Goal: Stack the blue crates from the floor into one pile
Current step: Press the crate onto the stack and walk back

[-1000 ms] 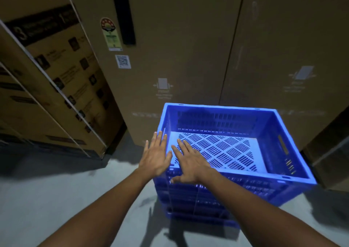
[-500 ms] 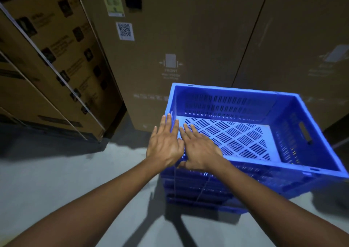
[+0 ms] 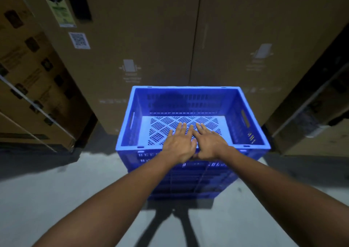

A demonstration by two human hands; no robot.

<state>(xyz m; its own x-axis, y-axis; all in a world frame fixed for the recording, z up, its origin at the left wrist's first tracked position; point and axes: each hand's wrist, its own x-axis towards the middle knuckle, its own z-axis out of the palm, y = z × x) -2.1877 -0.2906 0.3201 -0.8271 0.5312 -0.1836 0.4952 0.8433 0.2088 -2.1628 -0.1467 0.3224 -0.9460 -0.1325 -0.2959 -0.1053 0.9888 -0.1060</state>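
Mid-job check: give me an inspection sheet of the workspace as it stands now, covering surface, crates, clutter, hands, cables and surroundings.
Surface: grey concrete floor, bare where visible, shadows under the pile.
Job's things: top blue crate sits empty and roughly square on the pile of blue crates.
Clutter: nothing seen.
Hands: left hand and right hand lie flat, side by side, fingers spread, over the top crate's near rim; gripping nothing.
Cables: nothing seen.
Surroundings: tall cardboard boxes right behind the pile; strapped boxes left.
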